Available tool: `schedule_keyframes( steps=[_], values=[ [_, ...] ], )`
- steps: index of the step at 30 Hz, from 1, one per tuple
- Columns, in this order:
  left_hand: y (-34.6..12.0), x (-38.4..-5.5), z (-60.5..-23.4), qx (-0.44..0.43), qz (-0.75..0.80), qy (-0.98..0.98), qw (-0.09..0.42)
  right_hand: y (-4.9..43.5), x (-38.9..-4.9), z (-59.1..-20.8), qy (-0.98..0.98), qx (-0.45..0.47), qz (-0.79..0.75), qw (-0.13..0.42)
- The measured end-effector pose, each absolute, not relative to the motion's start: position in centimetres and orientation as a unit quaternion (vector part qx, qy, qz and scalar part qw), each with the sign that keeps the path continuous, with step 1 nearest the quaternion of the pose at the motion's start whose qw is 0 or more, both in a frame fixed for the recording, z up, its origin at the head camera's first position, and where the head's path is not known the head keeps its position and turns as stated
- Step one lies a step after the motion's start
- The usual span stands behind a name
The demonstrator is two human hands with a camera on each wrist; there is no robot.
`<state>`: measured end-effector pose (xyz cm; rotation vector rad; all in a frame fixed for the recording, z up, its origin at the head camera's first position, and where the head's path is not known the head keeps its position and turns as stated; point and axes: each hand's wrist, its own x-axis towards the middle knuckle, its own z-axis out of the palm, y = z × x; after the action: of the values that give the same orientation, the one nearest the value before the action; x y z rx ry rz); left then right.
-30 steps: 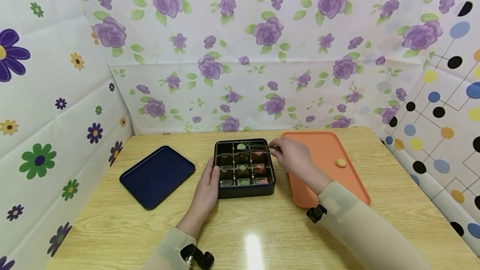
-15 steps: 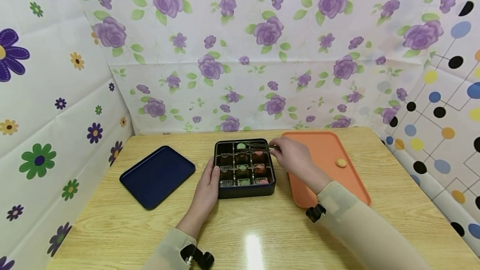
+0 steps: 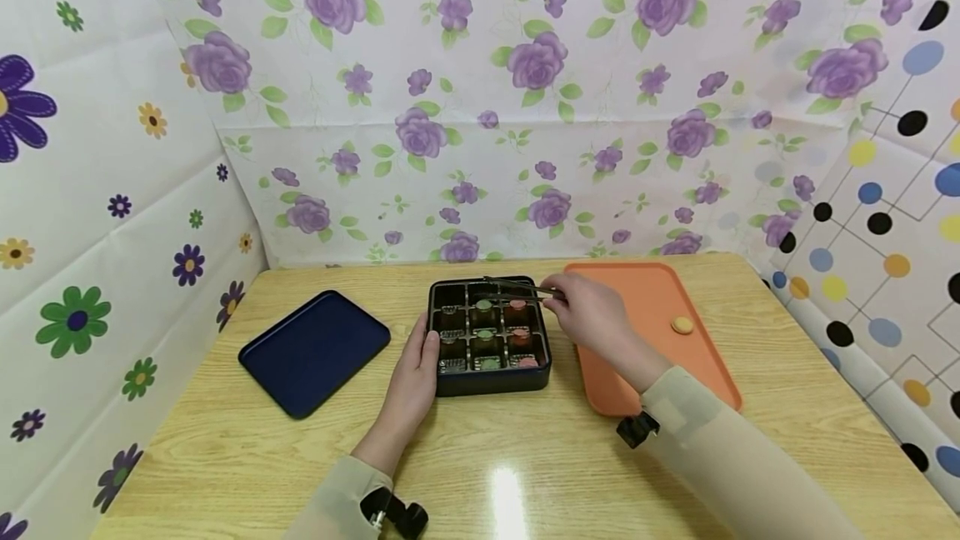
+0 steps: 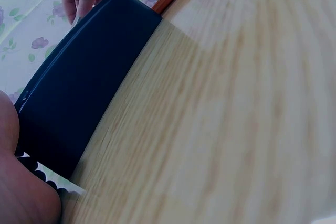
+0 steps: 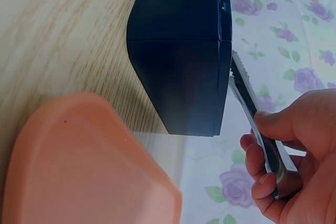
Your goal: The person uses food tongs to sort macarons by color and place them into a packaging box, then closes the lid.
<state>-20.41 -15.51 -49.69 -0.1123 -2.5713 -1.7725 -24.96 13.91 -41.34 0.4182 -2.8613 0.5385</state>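
A black compartment box point(image 3: 491, 385) stands in the middle of the wooden table. My left hand point(image 3: 411, 367) rests along its left wall, thumb near the rim; the far fingers are hidden in the left wrist view. Metal tongs point(image 5: 266, 142) are pinched between the thumb and fingers of my right hand point(image 3: 591, 308). Their arms stand apart over the back row of the box. Below the tips sits a green macaron point(image 3: 483, 305) in the middle column. More green macarons point(image 3: 486, 334) lie nearer in that column, and pink macarons point(image 3: 520, 333) fill the right column.
To the right lies an orange tray point(image 3: 607, 394) with one yellow macaron point(image 3: 682, 325) on it, partly under my right arm. A dark blue tray point(image 3: 315, 357) sits at the left. Patterned cloth walls point(image 3: 480, 165) border the table's back and sides.
The tongs have spread and risen slightly, letting go of the green macaron. It now sits lower in its compartment. My left hand and the box have stayed put.
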Motion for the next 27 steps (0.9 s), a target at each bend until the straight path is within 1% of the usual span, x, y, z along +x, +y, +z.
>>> schedule_keyframes(
  steps=[8,16,23,27],
  values=[
    [-15.5,-20.4,-49.7,-0.031,-0.565,-0.825,0.006,15.5,-23.7,-41.3,-0.964,0.139,0.188,0.124],
    [-15.5,-20.4,-49.6,-0.030,-0.565,-0.825,0.003,17.8,-22.3,-41.3,-0.961,0.132,0.206,0.128],
    [-15.5,-20.4,-49.7,-0.031,-0.567,-0.823,0.002,20.4,-20.9,-41.5,-0.955,0.141,0.210,0.154],
    [-15.5,-20.5,-49.7,-0.033,-0.565,-0.824,0.002,22.0,-20.2,-41.5,-0.955,0.132,0.217,0.150]
  ],
)
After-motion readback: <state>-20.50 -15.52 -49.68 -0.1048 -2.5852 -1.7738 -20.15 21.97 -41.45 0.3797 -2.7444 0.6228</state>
